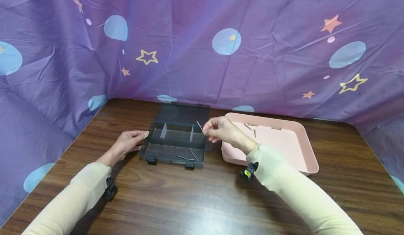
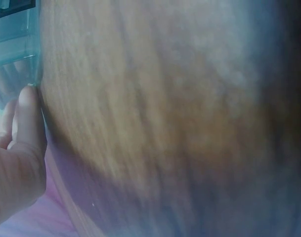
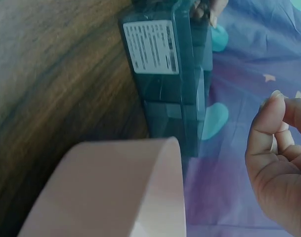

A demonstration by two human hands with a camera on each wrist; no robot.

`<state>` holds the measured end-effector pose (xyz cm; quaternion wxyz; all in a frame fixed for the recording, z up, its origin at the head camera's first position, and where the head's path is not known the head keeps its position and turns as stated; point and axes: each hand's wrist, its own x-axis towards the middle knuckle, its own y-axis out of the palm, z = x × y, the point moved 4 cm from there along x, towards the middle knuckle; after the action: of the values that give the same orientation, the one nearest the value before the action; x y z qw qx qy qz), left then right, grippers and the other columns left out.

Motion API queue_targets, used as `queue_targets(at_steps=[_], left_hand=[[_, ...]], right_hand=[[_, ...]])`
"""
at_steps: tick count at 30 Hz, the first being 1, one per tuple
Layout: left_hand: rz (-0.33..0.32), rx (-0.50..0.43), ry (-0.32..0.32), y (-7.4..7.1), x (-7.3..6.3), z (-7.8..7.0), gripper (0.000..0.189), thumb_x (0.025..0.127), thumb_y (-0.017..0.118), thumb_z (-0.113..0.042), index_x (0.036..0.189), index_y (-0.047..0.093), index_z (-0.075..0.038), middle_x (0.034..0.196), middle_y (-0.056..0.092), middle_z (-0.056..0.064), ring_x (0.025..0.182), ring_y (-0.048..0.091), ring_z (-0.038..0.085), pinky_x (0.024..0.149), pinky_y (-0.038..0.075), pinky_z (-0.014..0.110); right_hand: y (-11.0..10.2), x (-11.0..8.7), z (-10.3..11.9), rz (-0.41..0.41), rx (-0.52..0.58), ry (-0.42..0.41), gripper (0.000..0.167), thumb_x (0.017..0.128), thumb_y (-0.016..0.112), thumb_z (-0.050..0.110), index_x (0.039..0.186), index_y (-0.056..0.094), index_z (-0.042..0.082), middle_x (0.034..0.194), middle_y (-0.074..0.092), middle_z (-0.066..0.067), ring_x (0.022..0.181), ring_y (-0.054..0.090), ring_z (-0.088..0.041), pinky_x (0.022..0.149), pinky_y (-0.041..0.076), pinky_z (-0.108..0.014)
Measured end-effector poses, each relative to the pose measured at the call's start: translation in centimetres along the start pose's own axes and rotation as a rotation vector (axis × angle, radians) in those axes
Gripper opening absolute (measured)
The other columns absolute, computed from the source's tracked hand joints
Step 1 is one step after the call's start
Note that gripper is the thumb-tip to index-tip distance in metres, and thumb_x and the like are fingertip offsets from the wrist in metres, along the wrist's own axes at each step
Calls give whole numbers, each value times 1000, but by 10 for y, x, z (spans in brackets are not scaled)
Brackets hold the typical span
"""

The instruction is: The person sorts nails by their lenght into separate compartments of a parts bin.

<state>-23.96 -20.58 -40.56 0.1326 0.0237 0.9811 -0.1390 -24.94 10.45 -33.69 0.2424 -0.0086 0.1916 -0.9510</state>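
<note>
A dark see-through divider box (image 1: 175, 136) stands on the table with its lid (image 1: 183, 114) folded back. My left hand (image 1: 126, 144) rests at the box's left side, its fingers fairly straight against the wall and rim. Over the right-hand compartments my right hand (image 1: 224, 131) pinches a thin metal screw or nail (image 1: 199, 125) between thumb and fingertips. Several similar thin pieces (image 1: 192, 154) lie in the long front compartment. In the right wrist view the pinched piece is hidden behind the fingers (image 3: 274, 113).
A shallow pink tray (image 1: 310, 154) sits right of the box, under my right forearm, holding several loose screws (image 1: 255, 133). Two latches (image 1: 189, 165) jut from the box's front. A purple patterned cloth (image 1: 189, 70) hangs behind the wooden table (image 1: 176, 200).
</note>
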Motion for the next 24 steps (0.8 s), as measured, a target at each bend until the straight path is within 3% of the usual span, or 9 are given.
queue_targets(at_steps=[11,24], left_hand=[[7,0,-5,0,1,3,49,95,57,-26,127,51,11,96,63,-7,72,56,-5,64,51,14],[5,-7,-6,0,0,1,49,94,58,-25,125,52,12,97,63,-5,71,57,-5,64,51,15]], right_hand=[[23,2,-8,39,78,40,11,85,60,-2,92,61,-11,70,56,-2,56,53,-6,51,48,-18],[41,6,-12,94,106,21,11,85,58,-5,92,61,-13,71,58,0,54,52,-5,49,47,-17]])
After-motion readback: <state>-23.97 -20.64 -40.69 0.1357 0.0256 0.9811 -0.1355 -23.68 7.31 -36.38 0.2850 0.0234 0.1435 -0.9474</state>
